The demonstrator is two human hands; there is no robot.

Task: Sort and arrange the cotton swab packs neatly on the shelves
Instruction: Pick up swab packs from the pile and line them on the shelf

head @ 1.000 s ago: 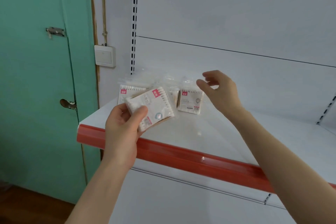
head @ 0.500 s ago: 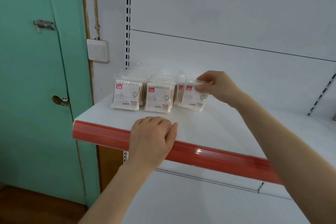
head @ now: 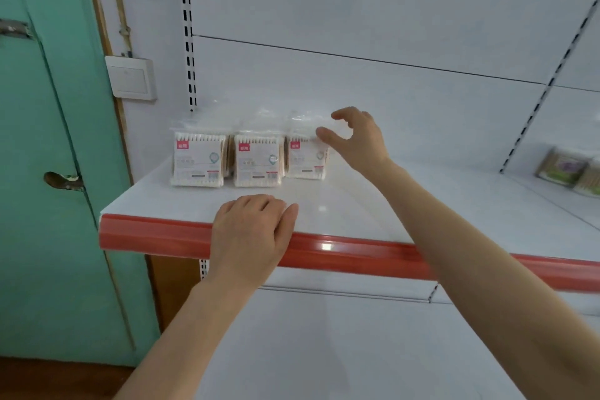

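Packs of cotton swabs (head: 256, 161) stand three abreast at the back left of the shelf (head: 357, 204), the rightmost pack (head: 305, 159) seemingly set back; a gentle nudge level with its neighbours would square the row. Right hand (head: 360, 143), pinching that pack half a second ago, now spreads empty beside it; left hand (head: 250, 230) rests flat on the front edge

Three swab packs (head: 257, 161) line the shelf (head: 357, 204) — right hand (head: 360, 140) hovers beside the rightmost.
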